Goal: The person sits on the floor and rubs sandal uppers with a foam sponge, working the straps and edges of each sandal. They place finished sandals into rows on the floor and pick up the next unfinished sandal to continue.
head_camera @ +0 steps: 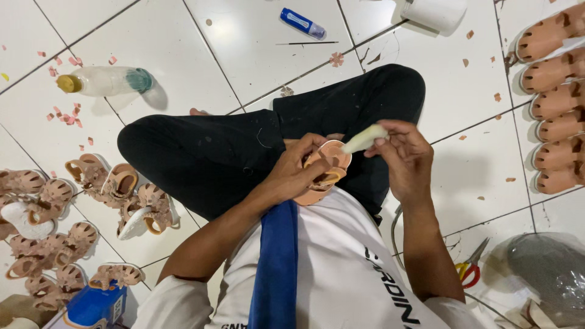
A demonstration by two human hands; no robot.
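White floor tiles (244, 42) are littered with scraps; a pink sandal (323, 173) is gripped by the left hand (298, 173), a pale strip (364, 139) pinched at it in the right hand (405, 158) fingers.

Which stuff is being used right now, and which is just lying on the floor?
In use:
left hand
pink sandal
right hand
pale stick

Lying about:
bottle
blue tube
scissors
pile of sandals
row of sandals

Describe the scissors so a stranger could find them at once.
Start at the person's right hand and follow that forearm down to the white floor tiles beside it. There lie the scissors, the only tool with red and yellow handle loops, next to a grey plastic-wrapped bundle.
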